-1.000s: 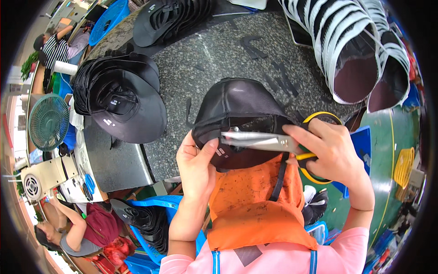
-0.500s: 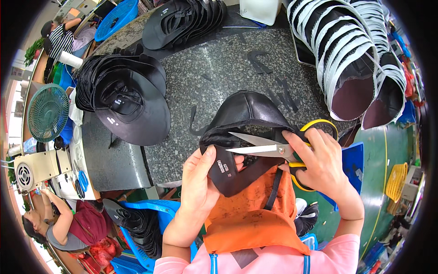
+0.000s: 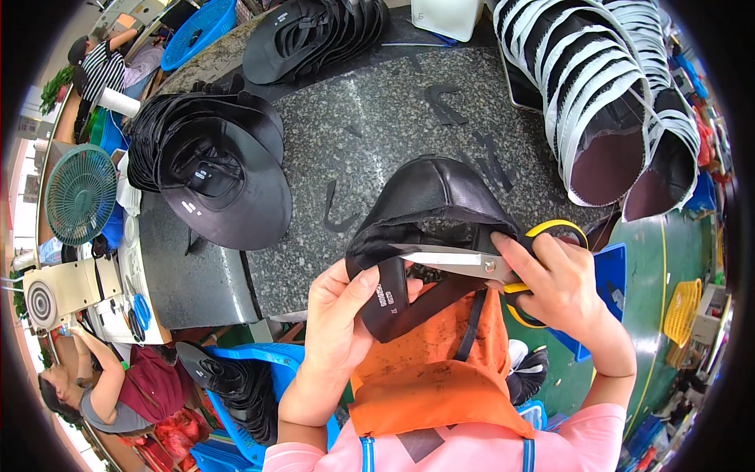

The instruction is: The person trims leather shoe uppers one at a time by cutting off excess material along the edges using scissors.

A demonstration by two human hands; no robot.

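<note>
A black leather shoe upper [image 3: 429, 189] is held up over the near edge of the granite table [image 3: 314, 130]. My left hand [image 3: 338, 315] pinches its near left side, thumb on top beside the printed lining. In my right hand [image 3: 562, 279] are scissors [image 3: 452, 259] with yellow-and-black handles, fingers wrapped round the loops. Their blades lie nearly together across the upper's opening, tips at the lining edge near my left thumb. The right index finger rests along the upper's right side. Whether the tips bite into material is hard to see.
Dark cut-off scraps [image 3: 334, 208] lie on the table. Stacked black uppers [image 3: 244, 197] stand at left, more [image 3: 271, 47] at the back. White-edged uppers [image 3: 566, 86] rise at right. A blue basket [image 3: 289, 358] with black pieces sits below left. Two people work at far left.
The scissor blades have come together from spread apart. The upper and both hands have shifted only slightly.
</note>
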